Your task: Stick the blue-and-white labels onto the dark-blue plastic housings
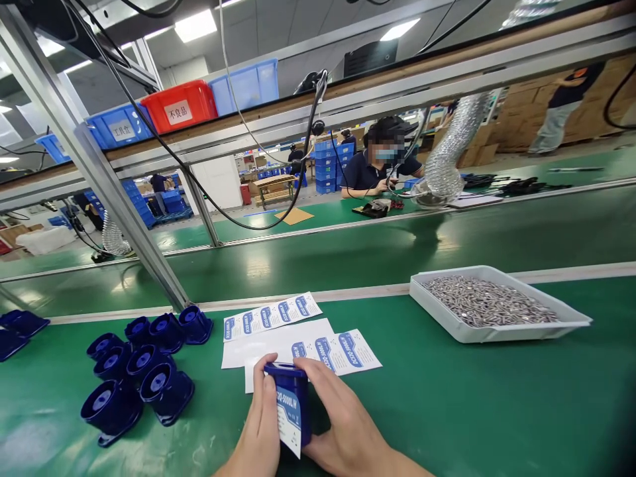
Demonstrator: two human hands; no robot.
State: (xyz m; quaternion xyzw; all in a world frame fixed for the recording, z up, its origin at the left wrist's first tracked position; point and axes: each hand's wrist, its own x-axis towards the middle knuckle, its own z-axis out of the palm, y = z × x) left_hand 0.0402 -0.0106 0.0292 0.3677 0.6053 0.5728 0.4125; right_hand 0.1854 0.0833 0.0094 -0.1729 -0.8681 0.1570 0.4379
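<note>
My left hand [261, 430] and my right hand [342, 424] both clasp a dark blue plastic pump housing [293, 397] at the bottom centre. A white and blue label [289, 424] lies partly stuck on its front, its lower corner hanging free. My fingers press the housing from both sides. Just beyond it, sheets of printed labels [271, 316] and a peeled backing sheet [275, 341] lie on the green bench [447, 397].
A cluster of several dark blue housings [142, 368] lies to the left. A white tray [497, 329] of small metal parts sits at the right. A slanted metal post [109, 192] rises from the bench. A co-worker [377, 165] sits across the conveyor.
</note>
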